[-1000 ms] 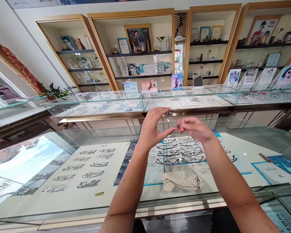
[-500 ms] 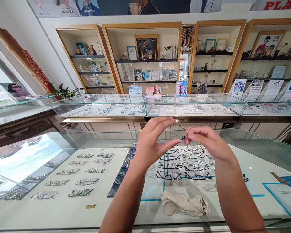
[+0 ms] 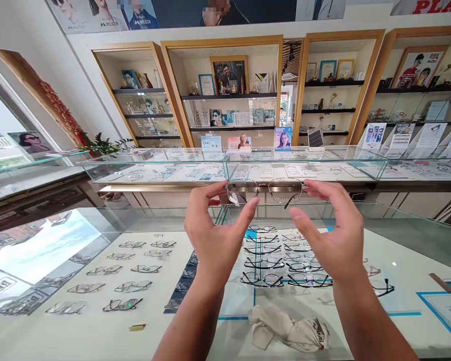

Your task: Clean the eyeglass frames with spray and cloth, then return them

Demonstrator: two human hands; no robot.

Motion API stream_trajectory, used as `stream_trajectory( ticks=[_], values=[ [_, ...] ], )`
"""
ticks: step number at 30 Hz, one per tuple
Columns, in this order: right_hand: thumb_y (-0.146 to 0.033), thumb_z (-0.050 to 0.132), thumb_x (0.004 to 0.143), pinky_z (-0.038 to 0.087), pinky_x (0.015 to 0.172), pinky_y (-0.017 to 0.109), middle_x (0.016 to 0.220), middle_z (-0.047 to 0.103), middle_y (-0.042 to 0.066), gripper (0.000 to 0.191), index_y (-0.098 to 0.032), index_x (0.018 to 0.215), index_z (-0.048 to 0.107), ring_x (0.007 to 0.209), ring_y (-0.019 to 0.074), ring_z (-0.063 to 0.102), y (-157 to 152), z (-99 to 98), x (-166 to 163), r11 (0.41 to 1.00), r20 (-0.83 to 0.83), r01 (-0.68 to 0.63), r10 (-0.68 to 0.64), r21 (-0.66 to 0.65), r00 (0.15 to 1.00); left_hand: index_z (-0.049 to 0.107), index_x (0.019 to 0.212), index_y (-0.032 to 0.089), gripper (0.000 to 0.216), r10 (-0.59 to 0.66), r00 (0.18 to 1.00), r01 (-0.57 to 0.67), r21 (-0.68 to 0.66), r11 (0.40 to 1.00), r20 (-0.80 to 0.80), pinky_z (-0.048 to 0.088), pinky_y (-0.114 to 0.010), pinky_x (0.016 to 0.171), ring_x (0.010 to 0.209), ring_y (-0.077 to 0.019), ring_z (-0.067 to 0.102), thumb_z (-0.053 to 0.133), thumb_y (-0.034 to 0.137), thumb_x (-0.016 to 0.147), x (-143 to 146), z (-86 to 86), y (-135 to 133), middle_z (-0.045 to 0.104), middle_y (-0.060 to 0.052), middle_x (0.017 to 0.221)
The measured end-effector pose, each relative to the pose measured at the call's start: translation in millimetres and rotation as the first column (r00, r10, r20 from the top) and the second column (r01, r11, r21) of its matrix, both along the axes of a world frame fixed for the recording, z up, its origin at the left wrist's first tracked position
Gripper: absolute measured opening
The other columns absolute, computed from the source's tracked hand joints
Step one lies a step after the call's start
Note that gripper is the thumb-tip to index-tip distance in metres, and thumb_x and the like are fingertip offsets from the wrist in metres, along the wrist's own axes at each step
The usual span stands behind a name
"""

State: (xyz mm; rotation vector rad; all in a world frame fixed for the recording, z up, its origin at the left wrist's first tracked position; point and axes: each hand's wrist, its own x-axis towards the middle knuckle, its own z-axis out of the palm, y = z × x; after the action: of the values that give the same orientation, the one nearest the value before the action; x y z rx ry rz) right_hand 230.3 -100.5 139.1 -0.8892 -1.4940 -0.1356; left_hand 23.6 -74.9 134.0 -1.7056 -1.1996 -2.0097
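Single head-worn view, facing forward and slightly down, close over glass counter, wall shelves far ahead

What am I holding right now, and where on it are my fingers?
A pair of thin-rimmed glasses, held at the two outer ends of its front: left hand on the left end, right hand on the right end.

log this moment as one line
left hand: holds one end of round metal glasses | right hand: holds other end | glasses: level above glass display counter
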Motion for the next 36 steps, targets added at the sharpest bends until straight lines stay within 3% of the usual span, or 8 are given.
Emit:
stream_trajectory(
  ticks=[22,28,36],
  values=[
    [-0.045,0.077,0.100,0.062,0.082,0.042,0.114,0.079,0.007,0.032,-0.027,0.127,0.076,0.092,0.0242,0.073,4.2,-1.8,-1.0,0.998,0.015,0.053,-0.053,-0.017,0.998,0.069,0.122,0.023,0.048,0.034,0.999,-0.036,-0.033,0.999,-0.040,0.057,-0.037,0.081,0.100,-0.0232,0.072,0.089,0.051,0.087,3.8,1.9,-1.0,0.072,-0.005,0.106],
    [-0.044,0.074,0.102,0.062,0.084,0.044,0.117,0.080,0.008,0.034,-0.027,0.132,0.076,0.089,0.0240,0.073,5.7,-1.9,-0.1,0.995,-0.011,0.094,-0.095,-0.021,0.995,0.071,0.128,0.025,0.042,-0.015,0.996,0.016,0.012,1.000,-0.089,0.060,-0.038,0.079,0.100,-0.0229,0.072,0.085,0.045,0.094,4.1,2.3,-0.6,0.074,-0.006,0.109],
    [-0.045,0.074,0.102,0.063,0.085,0.045,0.116,0.082,0.009,0.035,-0.027,0.132,0.078,0.091,0.0252,0.074,4.5,-1.9,-0.1,0.994,-0.019,0.109,-0.109,-0.001,0.994,0.070,0.127,0.023,0.043,-0.060,0.998,0.059,-0.012,0.998,-0.008,0.062,-0.037,0.081,0.103,-0.0220,0.074,0.086,0.043,0.093,5.0,-1.7,-0.3,0.076,-0.007,0.114]
  ],
)
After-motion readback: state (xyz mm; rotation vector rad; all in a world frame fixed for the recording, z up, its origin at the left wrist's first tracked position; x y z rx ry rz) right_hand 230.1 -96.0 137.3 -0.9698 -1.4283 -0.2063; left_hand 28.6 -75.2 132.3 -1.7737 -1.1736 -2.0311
